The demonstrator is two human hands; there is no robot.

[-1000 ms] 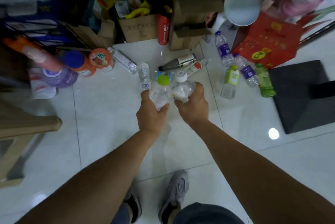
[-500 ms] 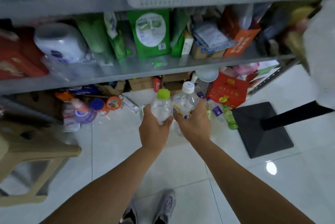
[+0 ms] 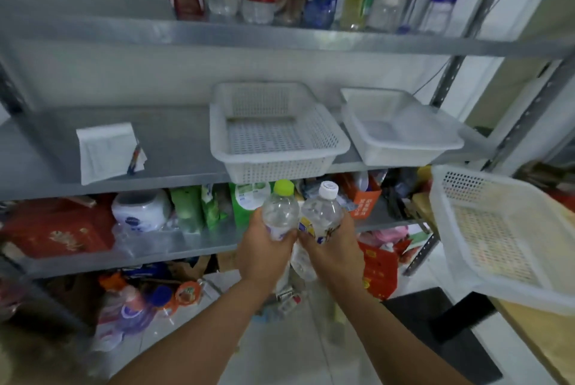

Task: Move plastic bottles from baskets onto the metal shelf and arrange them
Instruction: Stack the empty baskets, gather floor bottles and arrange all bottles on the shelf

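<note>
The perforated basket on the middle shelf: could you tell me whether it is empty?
Empty: the basket shows its holed floor bare all over, with nothing lying in it.

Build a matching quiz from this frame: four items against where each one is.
Items:
1. green-capped bottle
2. white-capped bottle
3. solid-walled tub
4. white paper

Places:
A. left part of the middle shelf
B. gripped in the right hand
C. right end of the middle shelf
D. gripped in the left hand

Pairs: 1-D, 2-B, 3-C, 4-A
</note>
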